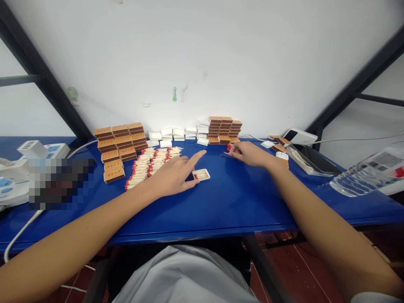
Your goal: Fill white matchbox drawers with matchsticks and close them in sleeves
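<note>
My left hand (175, 174) rests on the blue table (227, 202), forefinger stretched out, thumb and fingers beside a small open white matchbox tray (202, 174) with a few matches in it. A heap of loose red-tipped matches (151, 164) lies just left of that hand. My right hand (248, 152) is farther back, fingers pinched on a few red-tipped matches (229, 147), close to a stack of orange matchboxes (224, 130).
Orange matchbox stacks (121, 145) stand at the back left, white inner trays (176, 134) along the wall. A power strip (42, 149) and cable lie left. A phone (299, 136), loose boxes and a plastic bottle (362, 176) lie right.
</note>
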Tool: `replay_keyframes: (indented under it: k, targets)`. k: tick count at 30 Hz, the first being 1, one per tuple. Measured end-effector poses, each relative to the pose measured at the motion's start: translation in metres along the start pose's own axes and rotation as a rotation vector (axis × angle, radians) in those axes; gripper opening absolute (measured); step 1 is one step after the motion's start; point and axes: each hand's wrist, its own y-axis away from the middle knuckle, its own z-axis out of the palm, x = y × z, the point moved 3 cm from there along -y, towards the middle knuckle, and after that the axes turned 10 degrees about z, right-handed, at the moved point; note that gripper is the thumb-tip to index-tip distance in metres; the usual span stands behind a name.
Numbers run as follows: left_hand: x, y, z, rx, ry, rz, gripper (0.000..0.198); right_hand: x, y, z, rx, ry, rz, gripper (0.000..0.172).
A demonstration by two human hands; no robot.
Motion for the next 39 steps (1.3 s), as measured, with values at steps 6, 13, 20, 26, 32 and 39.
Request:
replay_keyframes:
  k: [6,13,20,26,32,39]
  targets:
    - [0.001,0.001,-0.001,0.017,-0.006,0.015,0.085,-0.058,0.028,0.004,-0.052,-0.255,-0.229,0.037]
    - [-0.003,0.000,0.002,0.018,0.007,0.015,0.088,-0.100,0.046,0.025,-0.195,-0.376,-0.381,0.027]
    - [-0.002,0.001,0.000,0.033,0.008,0.019,0.088,-0.098,0.047,0.028,-0.135,-0.221,-0.426,0.017]
    - [0.000,0.000,-0.001,0.013,0.007,0.011,0.088,-0.084,0.040,0.006,0.009,-0.168,-0.337,0.021]
    - [0.000,0.001,-0.001,0.036,0.005,0.031,0.083,-0.009,0.014,-0.024,0.280,0.099,-0.001,0.020]
    - [-0.001,0.000,0.001,0.021,0.001,0.026,0.085,0.033,-0.007,-0.017,0.158,0.161,0.087,0.015]
